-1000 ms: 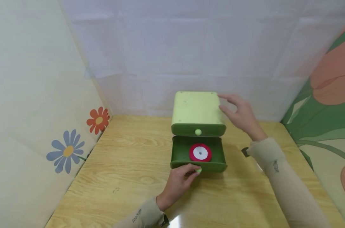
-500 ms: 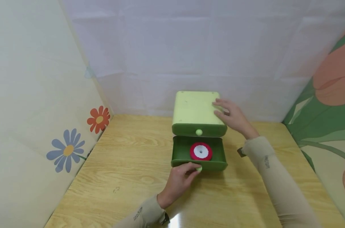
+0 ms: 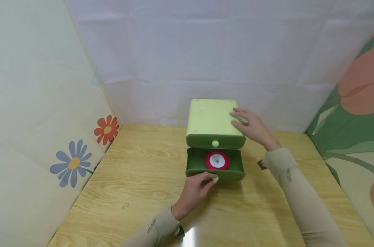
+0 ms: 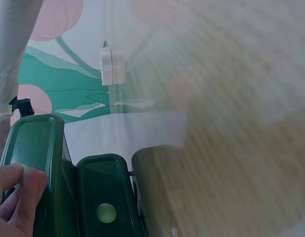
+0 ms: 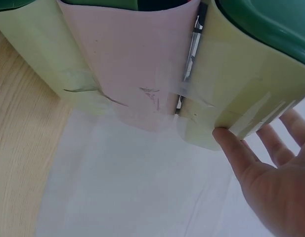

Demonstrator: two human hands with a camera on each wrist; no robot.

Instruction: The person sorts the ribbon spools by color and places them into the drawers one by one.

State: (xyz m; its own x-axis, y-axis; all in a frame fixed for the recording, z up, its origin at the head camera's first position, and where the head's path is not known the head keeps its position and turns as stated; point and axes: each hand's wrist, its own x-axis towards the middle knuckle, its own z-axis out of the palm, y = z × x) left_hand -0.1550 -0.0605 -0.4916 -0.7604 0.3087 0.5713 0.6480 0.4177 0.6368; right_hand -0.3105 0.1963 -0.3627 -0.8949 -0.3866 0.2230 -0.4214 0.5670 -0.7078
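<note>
A small drawer cabinet (image 3: 212, 118) with a light green top and dark green fronts stands at the back of the table. Its middle drawer (image 3: 230, 175) is pulled out, and a red ribbon spool (image 3: 217, 161) with a white disc lies inside. My left hand (image 3: 191, 192) pinches the pale green knob (image 3: 215, 178) of that drawer between thumb and fingers. On the cabinet's top right edge rests my right hand (image 3: 254, 127), its fingers loosely extended. In the right wrist view the thumb (image 5: 236, 150) touches the light green upper shell (image 5: 241, 74).
The top drawer (image 3: 199, 141) is pushed in. Below the open one, the left wrist view shows a lower drawer (image 4: 105, 197) with its knob. A white sheet (image 3: 162, 61) hangs behind the wooden table (image 3: 137, 192), with flower-patterned sheets (image 3: 29, 103) at the sides.
The open drawer, with the spool in it, has slid back a little towards the cabinet along with my left hand. My right hand has moved left from the cabinet's side onto its top edge.
</note>
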